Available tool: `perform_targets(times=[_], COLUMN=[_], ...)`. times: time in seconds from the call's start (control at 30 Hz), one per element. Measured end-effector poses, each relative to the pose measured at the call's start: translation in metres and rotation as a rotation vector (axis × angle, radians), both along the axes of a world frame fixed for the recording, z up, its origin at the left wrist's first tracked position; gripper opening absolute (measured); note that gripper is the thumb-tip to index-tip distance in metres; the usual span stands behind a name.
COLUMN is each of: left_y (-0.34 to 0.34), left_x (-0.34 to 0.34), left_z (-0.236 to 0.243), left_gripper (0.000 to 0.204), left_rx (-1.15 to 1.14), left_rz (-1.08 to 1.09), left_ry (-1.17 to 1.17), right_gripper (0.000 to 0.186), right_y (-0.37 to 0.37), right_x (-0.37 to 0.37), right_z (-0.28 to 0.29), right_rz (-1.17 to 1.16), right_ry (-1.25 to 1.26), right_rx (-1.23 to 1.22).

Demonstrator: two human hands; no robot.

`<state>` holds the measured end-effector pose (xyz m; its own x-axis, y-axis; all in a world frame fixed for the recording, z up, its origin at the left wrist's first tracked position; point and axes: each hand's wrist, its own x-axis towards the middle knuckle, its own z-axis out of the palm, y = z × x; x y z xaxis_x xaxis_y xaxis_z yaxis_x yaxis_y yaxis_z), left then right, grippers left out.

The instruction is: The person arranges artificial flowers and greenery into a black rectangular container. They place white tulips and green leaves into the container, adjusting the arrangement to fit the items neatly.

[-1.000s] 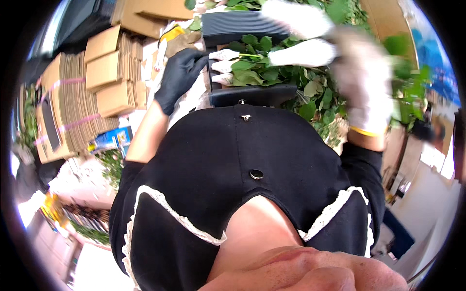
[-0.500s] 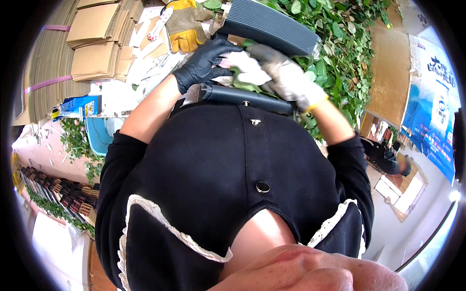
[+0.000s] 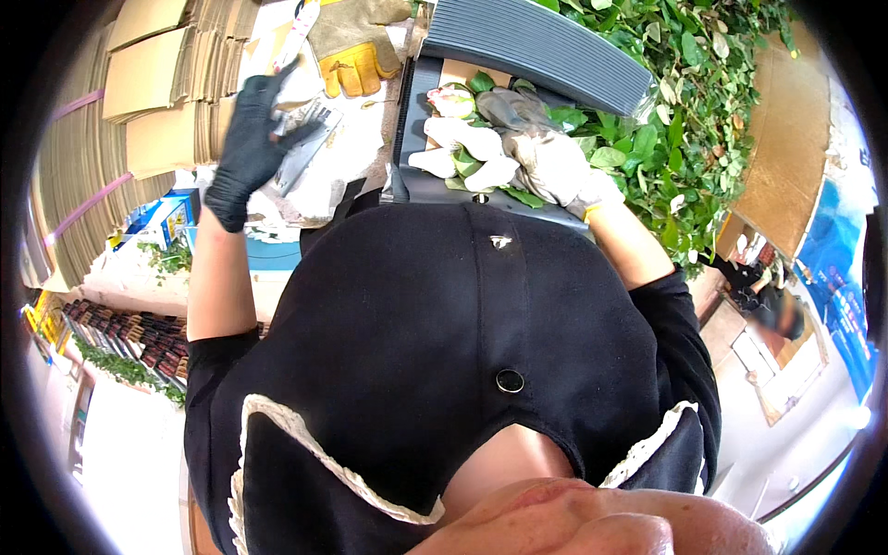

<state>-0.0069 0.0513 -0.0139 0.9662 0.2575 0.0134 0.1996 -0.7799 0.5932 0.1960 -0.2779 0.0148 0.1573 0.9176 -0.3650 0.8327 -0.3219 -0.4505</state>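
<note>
My left hand [image 3: 254,143], in a black glove, is off to the left over the table. Its fingers are spread and it holds nothing. Beside its fingertips lies a silver-grey metal tool [image 3: 308,153], partly hidden, its kind unclear. My right hand [image 3: 536,148], in a white and grey glove, is closed on a bunch of roses [image 3: 451,100]. Several of the blooms sit in white sleeves, with green leaves among them; one pink and cream bloom shows at the top. The bunch lies in a dark trough [image 3: 404,139] with ribbed sides, right in front of my body.
Stacks of flat cardboard [image 3: 148,83] stand at the left. A yellow and grey work glove [image 3: 356,55] and a white-handled tool [image 3: 298,32] lie at the far side. Cut leafy stems [image 3: 684,111] pile up at the right, beside a cardboard sheet [image 3: 786,139].
My left hand has let go of the flowers and moved left, its fingers spreading. My right hand has stayed at the bunch, which now shows more fully.
</note>
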Motion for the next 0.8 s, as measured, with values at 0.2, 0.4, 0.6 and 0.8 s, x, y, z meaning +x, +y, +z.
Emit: perform_targets(times=[0.2,0.4,0.6,0.8], left_y=[-0.089,-0.118,-0.129,-0.085], left_x=[0.045,0.053,0.047,-0.005], left_z=[-0.009,-0.024,-0.023,-0.049], left_gripper=[0.034,0.019,0.013,0.011], left_rx=[-0.808,-1.05,-0.945,-0.41], left_rz=[-0.011,0.223,0.345,0.331], left_ry=[0.154,0.107,-0.053,-0.187], right_gripper=[0.023,0.02,0.018,0.022], right_y=[0.013,0.012,0.004,0.002], right_x=[-0.001,-0.002,0.0,-0.004], right_z=[0.016,0.021,0.01,0.009], right_rz=[-0.012,0.008,-0.005,-0.023], right_ry=[0.055,0.006,-0.006,0.006], right_rx=[0.242,0.242,-0.01,0.039])
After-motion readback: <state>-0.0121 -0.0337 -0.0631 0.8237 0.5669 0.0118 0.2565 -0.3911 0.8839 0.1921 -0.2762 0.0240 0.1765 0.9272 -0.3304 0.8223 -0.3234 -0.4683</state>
